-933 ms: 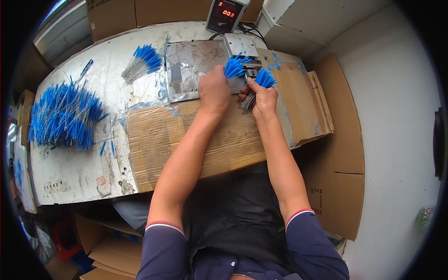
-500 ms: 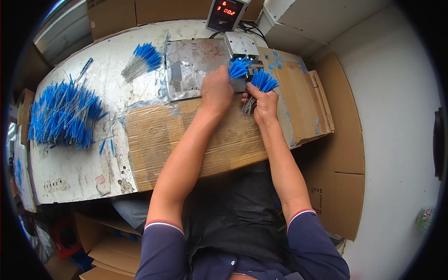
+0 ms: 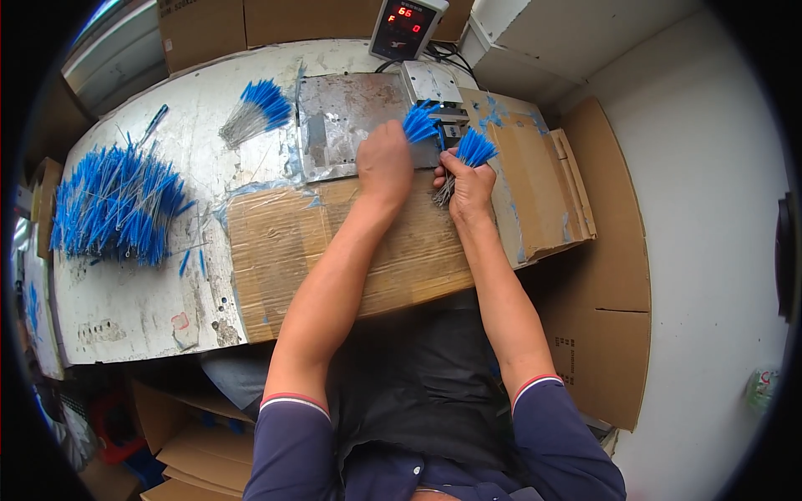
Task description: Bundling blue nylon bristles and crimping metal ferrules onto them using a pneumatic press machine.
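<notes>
My left hand [image 3: 386, 165] is closed round a bunch of thin blue-ended wire brushes [image 3: 420, 123]. Their blue ends fan out beyond my fingers at the small metal machine [image 3: 433, 82], and the palm hides their stems. Close on the right, my right hand [image 3: 469, 185] grips a second bunch of these brushes [image 3: 477, 148], blue ends up and bare wire stems below. One blue brush [image 3: 443, 136] stands between the two hands, beside the machine's front; I cannot tell what holds it. Under the left hand lies a worn metal plate [image 3: 347, 100].
A big heap of blue brushes [image 3: 117, 204] lies at the left of the white table [image 3: 142, 313]. A smaller fanned bunch [image 3: 259, 111] and a pen [image 3: 154, 123] lie farther back. Taped cardboard [image 3: 334, 242] covers the front edge. Behind the machine stands a red-digit display box [image 3: 406, 29].
My left hand has drawn slightly left with its bunch, away from the machine. The right hand has barely shifted left. The red digits on the display have changed.
</notes>
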